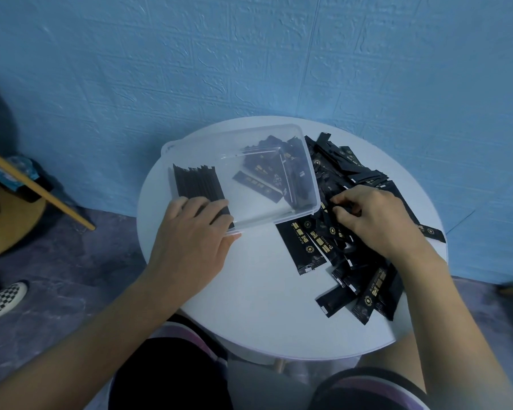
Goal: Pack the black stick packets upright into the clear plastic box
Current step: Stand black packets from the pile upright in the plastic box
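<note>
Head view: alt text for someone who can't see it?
A person's left hand presses on a row of upright black stick packets at the left end of a clear plastic box, while the right hand grips loose packets piled on a white table.

At a round white table (264, 306), a person's left hand (190, 235) lies over a row of black packets (194, 182) standing at the left end of a clear plastic box (261, 214). The right hand (370, 220) curls its fingers into a loose pile (356, 270) beside the box, possibly pinching one packet.
</note>
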